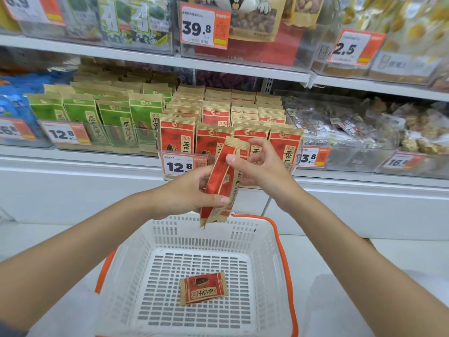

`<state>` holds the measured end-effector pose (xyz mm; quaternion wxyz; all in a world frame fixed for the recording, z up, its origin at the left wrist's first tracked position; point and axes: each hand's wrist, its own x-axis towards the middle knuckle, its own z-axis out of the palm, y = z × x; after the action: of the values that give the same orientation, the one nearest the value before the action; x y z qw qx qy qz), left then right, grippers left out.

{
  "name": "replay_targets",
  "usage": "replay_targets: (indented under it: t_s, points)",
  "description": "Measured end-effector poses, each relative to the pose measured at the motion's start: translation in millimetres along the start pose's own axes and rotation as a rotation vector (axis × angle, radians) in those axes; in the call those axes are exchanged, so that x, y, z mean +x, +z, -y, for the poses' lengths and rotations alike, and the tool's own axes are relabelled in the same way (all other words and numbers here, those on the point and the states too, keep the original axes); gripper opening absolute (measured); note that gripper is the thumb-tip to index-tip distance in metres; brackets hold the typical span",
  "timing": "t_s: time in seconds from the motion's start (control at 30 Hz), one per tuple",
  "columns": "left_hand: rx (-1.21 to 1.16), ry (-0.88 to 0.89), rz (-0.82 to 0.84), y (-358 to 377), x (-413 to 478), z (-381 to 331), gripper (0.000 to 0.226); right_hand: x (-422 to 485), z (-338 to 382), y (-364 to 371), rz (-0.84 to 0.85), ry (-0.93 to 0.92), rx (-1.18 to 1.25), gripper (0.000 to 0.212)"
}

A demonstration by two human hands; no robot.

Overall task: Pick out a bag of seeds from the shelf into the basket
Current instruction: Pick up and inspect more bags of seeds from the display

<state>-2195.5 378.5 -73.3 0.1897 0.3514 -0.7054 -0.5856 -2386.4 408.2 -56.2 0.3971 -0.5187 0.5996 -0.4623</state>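
Shelf (97, 164) runs across behind the basket (136, 251), w/ rows of red and green seed bags in clear bins. The basket sits low and centre, white w/ orange handles, mouth open upward.

Both hands are above the basket's far rim. L hand (192, 190) holds the lower half of the held bag (220, 181), thumb across the front near the bottom, fingers curled behind. R hand (262, 166) takes the upper part, thumb and fingers pinching near the top seal. So each grip is pinching the same bag, neither spread.

The held bag hangs nearly upright above the basket's far rim, long axis approx. vertical w/ a slight lean. Its top seal tips away from the basket toward the shelf and its bottom seal points down at the far wall. I see it almost edge-on, and it's not inside yet.

A second red bag (203, 288) lies flat on the basket floor, long axis roughly L-R.

My read: the drop path is down and a bit toward me. L hand is nearer the basket, so it prob. does the lowering while R lets go.
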Motion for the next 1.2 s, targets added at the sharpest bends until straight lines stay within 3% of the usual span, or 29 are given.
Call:
replay_targets:
  t_s: [0.13, 0.27, 0.47, 0.9, 1.07, 1.2]
  points:
    - [0.001, -0.026, 0.014, -0.8, 0.8, 0.1, 0.039, 2.7, 0.9, -1.8, -0.084, 0.031, 0.013, 0.055]
    - [-0.073, -0.016, -0.011, -2.6, 0.2, 0.4, 0.044, 7.0, 0.5, -5.9, -0.171, 0.04, 0.034, 0.029]
    - [-0.076, -0.023, -0.164, -8.1, 5.9, 4.8, 0.044, 8.4, 3.4, -12.4, -0.198, 0.038, 0.098, 0.01]
    - [-0.19, -0.008, -0.285, -15.6, 8.9, 6.9, 0.052, 2.6, 17.2, -18.6, -0.126, 0.08, 0.285, 0.008]
    - [-0.145, 0.02, -0.124, -7.6, 5.3, 2.1, 0.039, -2.9, 19.7, -16.3, -0.049, 0.044, 0.233, 0.013]
    - [-0.074, -0.006, -0.055, -5.7, 3.6, 3.7, 0.059, -7.0, 20.5, -8.8, 0.043, -0.023, 0.215, 0.018]
